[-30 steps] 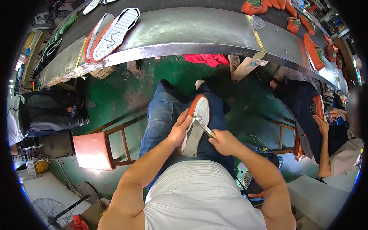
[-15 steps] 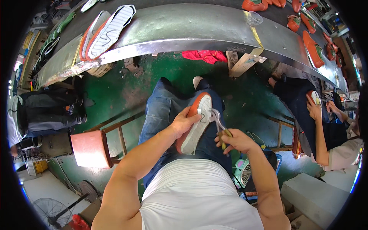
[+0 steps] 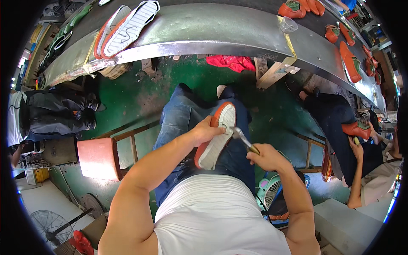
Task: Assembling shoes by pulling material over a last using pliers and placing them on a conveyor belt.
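An orange shoe (image 3: 211, 149) with a pale, line-marked underside facing up rests across my jeans, its toe pointing away from me. My left hand (image 3: 205, 131) grips its left side, thumb pressed on the sole near a dark curved mark. In my right hand (image 3: 266, 157) is a pair of lasting pincers (image 3: 242, 137) with yellowish handles, my fingers closed round them. The metal head of the pincers is at the right edge of the sole, by the forefoot. Whether the jaws pinch the edge is too small to tell.
Ahead runs a metal-edged workbench (image 3: 204, 32) carrying two upturned shoes (image 3: 127, 32) and several orange shoes (image 3: 350, 61). A reddish stool (image 3: 98, 158) stands left, a small green fan (image 3: 268, 191) right. A co-worker's hand (image 3: 357, 148) is beside another orange shoe (image 3: 358, 129).
My right hand has turned the pincers and its fingers have closed further round the handles. The left hand keeps its hold on the shoe. At right, the co-worker's shoe has changed position.
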A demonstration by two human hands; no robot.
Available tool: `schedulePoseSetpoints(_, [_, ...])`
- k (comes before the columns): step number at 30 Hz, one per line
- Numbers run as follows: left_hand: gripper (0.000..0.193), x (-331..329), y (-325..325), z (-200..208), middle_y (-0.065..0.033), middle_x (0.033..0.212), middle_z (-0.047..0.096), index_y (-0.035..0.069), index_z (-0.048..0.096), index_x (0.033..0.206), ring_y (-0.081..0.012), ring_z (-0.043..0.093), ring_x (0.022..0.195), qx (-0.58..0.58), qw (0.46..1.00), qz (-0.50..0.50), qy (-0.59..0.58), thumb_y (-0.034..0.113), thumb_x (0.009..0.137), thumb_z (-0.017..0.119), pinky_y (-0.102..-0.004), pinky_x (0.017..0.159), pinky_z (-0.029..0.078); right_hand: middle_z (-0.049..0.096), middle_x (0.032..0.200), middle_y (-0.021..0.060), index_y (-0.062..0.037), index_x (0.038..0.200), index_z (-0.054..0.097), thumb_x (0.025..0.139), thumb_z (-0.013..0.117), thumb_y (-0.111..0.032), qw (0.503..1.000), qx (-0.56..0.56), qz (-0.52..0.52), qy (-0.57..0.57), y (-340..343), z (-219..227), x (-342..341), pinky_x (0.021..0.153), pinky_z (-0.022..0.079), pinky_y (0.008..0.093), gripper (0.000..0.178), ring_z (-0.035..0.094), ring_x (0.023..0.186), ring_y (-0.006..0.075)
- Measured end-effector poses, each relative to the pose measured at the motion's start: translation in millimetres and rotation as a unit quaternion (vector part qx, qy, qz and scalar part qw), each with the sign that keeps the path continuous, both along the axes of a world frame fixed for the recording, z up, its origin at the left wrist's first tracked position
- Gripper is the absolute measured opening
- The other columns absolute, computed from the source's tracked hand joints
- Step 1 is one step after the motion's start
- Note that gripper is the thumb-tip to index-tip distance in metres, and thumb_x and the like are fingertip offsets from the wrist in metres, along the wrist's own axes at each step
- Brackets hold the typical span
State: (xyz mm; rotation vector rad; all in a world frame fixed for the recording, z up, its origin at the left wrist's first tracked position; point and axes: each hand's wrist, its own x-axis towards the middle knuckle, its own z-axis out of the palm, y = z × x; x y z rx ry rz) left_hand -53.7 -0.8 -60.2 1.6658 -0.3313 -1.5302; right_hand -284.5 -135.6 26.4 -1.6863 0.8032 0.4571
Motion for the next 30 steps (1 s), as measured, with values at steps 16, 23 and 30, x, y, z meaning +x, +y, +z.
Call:
schedulePoseSetpoints(16, [0.084,-17,19,-8,-0.0224,0.146,0.047,-0.001,0.022,0.153,-0.0327,0.051,0.131,-0.042,0.993,-0.08,-0.074,0.027,0.091,0.071,-0.0374,0.111,0.04,0.068,0.099,0.022,0.0003,0.113,0.06,0.095,0.061,-0.023,0.968,-0.181,0.175,-0.016,57,-33,-30,0.077,0.053,0.0496,0.029,0.066,0.091,0.043])
schedulePoseSetpoints(23, [0.096,-36,74,-6,-0.0202,0.165,0.008,0.012,-0.003,0.161,-0.0312,0.011,0.154,-0.108,0.988,-0.097,-0.062,0.024,0.094,0.065,-0.036,0.122,0.017,0.068,0.079,0.0094,0.0012,0.101,0.062,0.096,0.063,-0.026,0.988,0.08,0.126,0.04,21,-22,-27,0.051,0.05,0.0328,0.027,0.063,0.053,0.0161])
schedulePoseSetpoints(30, [0.101,-50,69,-12,-0.0216,0.163,0.015,0.014,-0.004,0.161,-0.0357,0.019,0.151,-0.065,0.959,-0.101,-0.258,0.023,0.091,0.068,-0.0371,0.121,0.024,0.067,0.09,0.0209,0.0009,0.097,0.059,0.099,0.058,-0.03,0.969,-0.172,-0.016,-0.178,57,-15,-4,0.072,0.052,0.0464,0.031,0.067,0.079,0.0408])
